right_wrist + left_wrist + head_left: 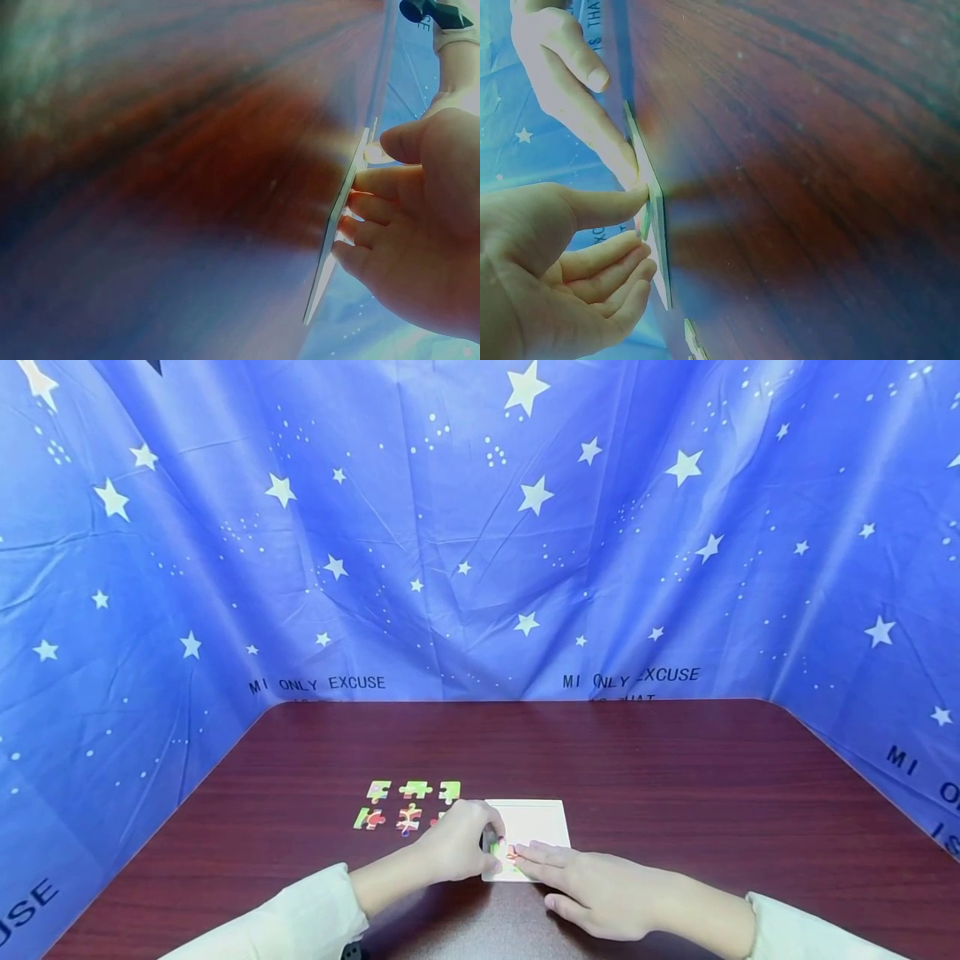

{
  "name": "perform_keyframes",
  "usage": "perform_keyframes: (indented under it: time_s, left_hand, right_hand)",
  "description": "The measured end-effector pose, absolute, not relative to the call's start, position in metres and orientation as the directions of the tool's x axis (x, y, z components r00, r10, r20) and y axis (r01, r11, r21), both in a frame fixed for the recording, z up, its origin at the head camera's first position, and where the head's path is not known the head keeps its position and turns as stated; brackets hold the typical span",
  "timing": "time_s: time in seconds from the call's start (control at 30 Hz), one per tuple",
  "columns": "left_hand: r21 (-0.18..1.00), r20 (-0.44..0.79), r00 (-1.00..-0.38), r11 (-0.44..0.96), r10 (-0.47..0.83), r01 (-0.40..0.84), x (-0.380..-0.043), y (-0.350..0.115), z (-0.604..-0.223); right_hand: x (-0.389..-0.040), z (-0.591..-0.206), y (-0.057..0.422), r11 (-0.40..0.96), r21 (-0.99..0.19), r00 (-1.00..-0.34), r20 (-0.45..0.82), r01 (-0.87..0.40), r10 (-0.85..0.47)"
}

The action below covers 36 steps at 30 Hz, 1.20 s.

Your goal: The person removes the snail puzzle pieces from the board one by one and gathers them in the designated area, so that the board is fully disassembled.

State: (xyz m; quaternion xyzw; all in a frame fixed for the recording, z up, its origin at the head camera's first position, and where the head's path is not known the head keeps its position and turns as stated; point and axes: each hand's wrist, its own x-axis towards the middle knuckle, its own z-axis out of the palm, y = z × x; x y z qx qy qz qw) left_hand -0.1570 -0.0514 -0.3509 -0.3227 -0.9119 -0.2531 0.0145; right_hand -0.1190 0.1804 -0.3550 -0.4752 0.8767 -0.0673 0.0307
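Observation:
A white square puzzle board (pixel 534 821) lies flat on the table in the head view. At its near left corner my left hand (pixel 453 843) pinches a green-edged puzzle piece (pixel 646 220) between thumb and fingers, close against the board; most of the piece is hidden. My right hand (pixel 603 889) reaches in from the right with fingers extended, and its fingertips rest on the board beside a red puzzle piece (pixel 512 853). In the left wrist view, the board's thin edge (pixel 658 217) shows beneath the left thumb.
Left of the board, several loose puzzle pieces (pixel 408 818) in green and red lie in two rows, one partly behind the left hand. The dark red wooden table (pixel 637 760) is bordered by a blue star-printed curtain (pixel 450 527).

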Motion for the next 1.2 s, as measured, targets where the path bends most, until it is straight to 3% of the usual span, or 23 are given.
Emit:
perform_keyframes:
  time_s: [0.33,0.73,1.0,1.2]
  left_hand:
    - [0.665,0.162,-0.804,0.539,0.573,0.518,-0.158,-0.049,-0.352]
    - [0.765,0.122,-0.86,0.505,0.495,0.399,-0.157,-0.049,-0.353]
    - [0.869,-0.003,-0.927,0.459,0.375,0.183,-0.156,-0.061,-0.353]
    - [0.937,-0.098,-0.921,0.347,0.376,0.042,-0.157,-0.08,-0.354]
  right_hand:
    - [-0.119,-0.355,0.18,0.557,-0.14,-0.564,0.012,-0.819,-0.826]
    - [-0.119,-0.356,0.18,0.549,-0.133,-0.556,0.022,-0.825,-0.831]
    - [-0.119,-0.358,0.181,0.523,-0.095,-0.529,0.049,-0.847,-0.847]
    - [-0.119,-0.358,0.181,0.538,-0.099,-0.543,0.032,-0.837,-0.839]
